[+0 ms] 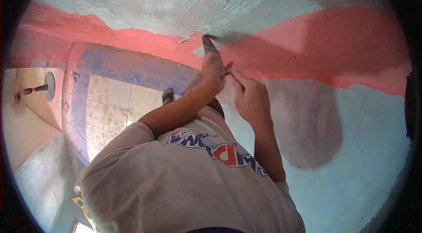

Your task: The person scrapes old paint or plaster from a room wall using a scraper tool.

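My left hand (212, 71) is wrapped round a dark, tapered flat-bladed tool (210, 45). The blade's far end meets the painted wall (281, 52) near a pale bare patch (200, 51) and some flaked paint. Close by on the right is my right hand (251, 94), its fingers closed. A small brownish piece (228, 67) juts out between the two hands; whether it belongs to the tool or is a separate thing, I cannot tell. What my right fingers grip is hidden.
Cracks run through the blue-green upper wall (167, 4); light blue paint (369, 123) lies at right. Pale floor tiles (118, 94), a shoe (168, 95) and a grey disc with a red and black handle (49, 86) show at left. A beige chair (81, 200) stands lower left.
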`<action>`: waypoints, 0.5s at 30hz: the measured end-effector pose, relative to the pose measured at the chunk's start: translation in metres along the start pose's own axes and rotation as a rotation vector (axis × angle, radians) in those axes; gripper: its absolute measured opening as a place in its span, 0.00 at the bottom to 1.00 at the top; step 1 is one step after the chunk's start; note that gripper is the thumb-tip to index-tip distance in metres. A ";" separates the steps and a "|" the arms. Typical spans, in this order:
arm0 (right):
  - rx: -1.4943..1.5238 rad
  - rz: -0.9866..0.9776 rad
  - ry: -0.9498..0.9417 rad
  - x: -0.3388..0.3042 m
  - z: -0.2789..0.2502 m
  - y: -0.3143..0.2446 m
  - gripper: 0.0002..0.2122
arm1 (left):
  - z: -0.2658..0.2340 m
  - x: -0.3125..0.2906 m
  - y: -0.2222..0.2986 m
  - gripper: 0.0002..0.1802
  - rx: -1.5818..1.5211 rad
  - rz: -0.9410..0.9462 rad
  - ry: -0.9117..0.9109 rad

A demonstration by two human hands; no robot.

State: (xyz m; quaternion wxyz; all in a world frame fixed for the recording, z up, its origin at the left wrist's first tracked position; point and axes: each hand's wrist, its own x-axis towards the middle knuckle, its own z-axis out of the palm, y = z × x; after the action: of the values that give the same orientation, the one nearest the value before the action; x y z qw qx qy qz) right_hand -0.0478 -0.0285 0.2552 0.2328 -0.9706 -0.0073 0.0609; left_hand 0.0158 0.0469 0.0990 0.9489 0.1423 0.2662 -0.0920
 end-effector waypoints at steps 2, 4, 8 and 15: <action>0.042 0.010 0.033 -0.007 -0.009 0.003 0.16 | 0.020 -0.016 0.000 0.03 0.057 -0.025 -0.087; 0.076 0.020 0.073 -0.003 -0.006 0.004 0.15 | 0.031 -0.015 0.002 0.06 0.064 -0.030 0.014; -0.016 -0.049 -0.049 0.032 0.020 0.005 0.14 | 0.009 0.021 0.016 0.13 0.072 0.024 0.178; -0.091 0.017 -0.041 0.014 0.019 -0.001 0.16 | -0.001 0.013 0.010 0.09 -0.013 -0.033 0.059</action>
State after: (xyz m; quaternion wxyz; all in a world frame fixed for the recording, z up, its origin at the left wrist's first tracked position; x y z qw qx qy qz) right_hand -0.0361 -0.0185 0.2371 0.1875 -0.9788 -0.0067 0.0825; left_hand 0.0285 0.0551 0.0931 0.9398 0.1344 0.2972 -0.1018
